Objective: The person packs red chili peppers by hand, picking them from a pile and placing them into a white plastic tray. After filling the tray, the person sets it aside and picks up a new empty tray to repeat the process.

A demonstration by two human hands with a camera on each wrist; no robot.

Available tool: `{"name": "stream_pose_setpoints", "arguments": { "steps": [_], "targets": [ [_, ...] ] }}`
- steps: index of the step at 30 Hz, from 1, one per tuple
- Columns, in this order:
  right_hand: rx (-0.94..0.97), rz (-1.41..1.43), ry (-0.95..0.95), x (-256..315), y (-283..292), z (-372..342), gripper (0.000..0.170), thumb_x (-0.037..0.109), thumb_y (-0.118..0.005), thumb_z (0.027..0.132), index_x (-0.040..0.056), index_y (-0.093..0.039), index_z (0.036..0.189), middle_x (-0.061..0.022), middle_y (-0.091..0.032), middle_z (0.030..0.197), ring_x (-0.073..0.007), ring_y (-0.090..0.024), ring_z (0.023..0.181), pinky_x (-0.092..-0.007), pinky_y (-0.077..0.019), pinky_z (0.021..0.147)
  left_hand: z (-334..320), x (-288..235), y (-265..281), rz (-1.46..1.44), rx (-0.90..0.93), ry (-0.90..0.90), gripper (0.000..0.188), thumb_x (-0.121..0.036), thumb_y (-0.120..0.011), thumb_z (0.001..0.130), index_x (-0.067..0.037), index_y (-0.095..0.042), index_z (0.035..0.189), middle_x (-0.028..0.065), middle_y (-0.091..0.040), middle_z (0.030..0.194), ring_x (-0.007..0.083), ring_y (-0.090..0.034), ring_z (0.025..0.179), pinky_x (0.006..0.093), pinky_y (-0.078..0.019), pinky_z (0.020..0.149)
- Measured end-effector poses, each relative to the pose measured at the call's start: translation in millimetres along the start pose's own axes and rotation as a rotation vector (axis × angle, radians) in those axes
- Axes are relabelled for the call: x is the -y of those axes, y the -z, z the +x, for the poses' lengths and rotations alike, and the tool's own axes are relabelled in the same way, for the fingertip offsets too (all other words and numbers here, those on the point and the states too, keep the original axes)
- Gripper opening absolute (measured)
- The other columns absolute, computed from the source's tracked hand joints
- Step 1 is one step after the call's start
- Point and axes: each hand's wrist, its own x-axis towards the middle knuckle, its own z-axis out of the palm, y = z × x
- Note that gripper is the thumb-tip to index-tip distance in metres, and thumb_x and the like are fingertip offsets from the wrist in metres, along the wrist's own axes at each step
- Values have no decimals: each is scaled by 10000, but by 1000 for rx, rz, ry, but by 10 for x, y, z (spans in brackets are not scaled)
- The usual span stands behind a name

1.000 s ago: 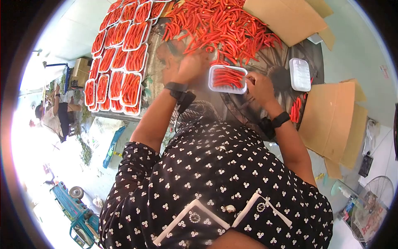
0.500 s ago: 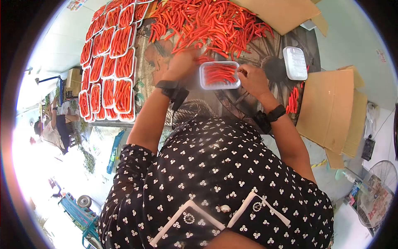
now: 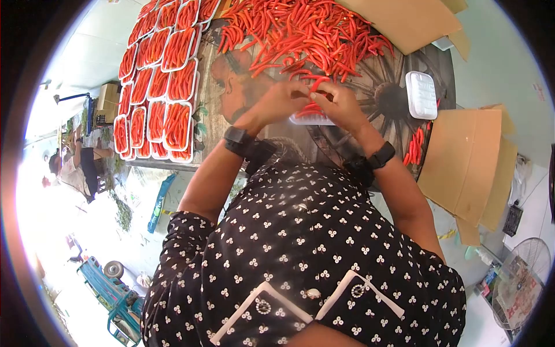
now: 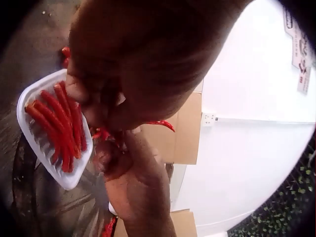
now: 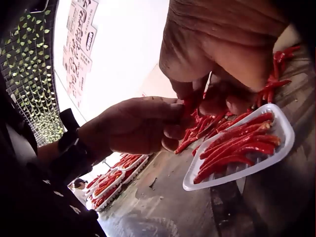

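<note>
Together, one left hand (image 3: 278,104), one right hand (image 3: 342,109), both curled nearly closed, pinching red chillies (image 3: 317,85), one white tray (image 3: 312,121) beside.

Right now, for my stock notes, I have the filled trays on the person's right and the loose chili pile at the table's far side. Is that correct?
Not quite: the filled trays are on the person's left, as the head view shows. The loose chili pile is at the table's far side.

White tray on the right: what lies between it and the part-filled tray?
The right hand, beside the part-filled tray, then bare, wheel-patterned tabletop up to the white tray. The head view shows this.
</note>
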Motion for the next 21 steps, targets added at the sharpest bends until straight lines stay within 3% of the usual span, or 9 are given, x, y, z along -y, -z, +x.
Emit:
{"name": "stream_pose_setpoints", "arguments": {
  "steps": [2, 5, 6, 7, 8, 10, 14, 16, 21],
  "targets": [
    [76, 108, -154, 19, 47, -3, 189, 160, -600, 881, 4, -664, 967, -45, -659, 845, -83, -543, 681, -249, -458, 629, 43, -5, -80, -118, 29, 9, 201, -132, -660, 850, -7, -665, 1008, 44, -671, 896, 99, -594, 832, 268, -486, 749],
    [-36, 72, -81, -76, 64, -68, 211, 183, -618, 867, 0, -666, 963, -70, -656, 816, -104, -556, 665, -270, -460, 628, 44, -147, -138, 16, 47, 13, 235, -158, -669, 857, -25, -658, 1050, 64, -678, 951, 93, -594, 886, 262, -493, 758],
    [-37, 73, -79, -71, 84, -89, 211, 183, -618, 867, 0, -666, 963, -70, -656, 816, -104, -556, 665, -270, -460, 628, 40, -144, -184, 108, -6, -22, 233, -167, -677, 816, -38, -667, 1010, 81, -673, 928, 164, -623, 884, 298, -504, 761],
    [-76, -29, -64, -62, 113, -112, 219, 184, -625, 852, -1, -667, 961, -96, -656, 813, -140, -578, 663, -288, -463, 631, 39, -148, -206, 202, -61, -58, 231, -175, -685, 776, -51, -676, 970, 98, -669, 906, 234, -651, 882, 335, -516, 763],
    [-117, -131, -48, -53, 141, -123, 228, 186, -632, 836, -2, -668, 960, -122, -656, 809, -175, -599, 662, -306, -466, 633, 29, -150, -197, 207, -62, -63, 231, -175, -685, 776, -51, -676, 970, 98, -669, 906, 234, -651, 882, 335, -516, 763],
    [-127, -185, -53, -40, 200, -159, 231, 180, -635, 818, 1, -670, 960, -145, -651, 819, -230, -615, 688, -333, -472, 648, -49, -219, -174, 607, -142, -323, 369, -218, -724, 720, -96, -635, 1056, 111, -614, 994, 297, -608, 965, 402, -521, 776],
    [-95, -388, 26, -88, 298, -226, 239, 152, -632, 786, 13, -675, 975, -176, -643, 871, -343, -629, 797, -390, -486, 710, -148, -126, -170, 753, -140, -252, 542, -236, -746, 673, -135, -558, 1171, 111, -547, 1100, 319, -564, 1036, 446, -517, 797],
    [-80, -427, 32, -160, 292, -246, 243, 149, -634, 784, 17, -672, 985, -175, -640, 879, -347, -627, 806, -397, -486, 724, -150, -51, -185, 816, -125, -289, 633, -243, -759, 651, -153, -510, 1225, 116, -513, 1180, 341, -555, 1056, 459, -513, 815],
    [-40, -477, 31, -230, 215, -280, 264, 134, -639, 779, 24, -661, 1017, -177, -639, 906, -341, -626, 820, -400, -487, 748, -72, 37, -185, 796, -166, -339, 630, -229, -758, 649, -133, -510, 1220, 107, -528, 1156, 340, -554, 1057, 444, -514, 823]
  ]
}}
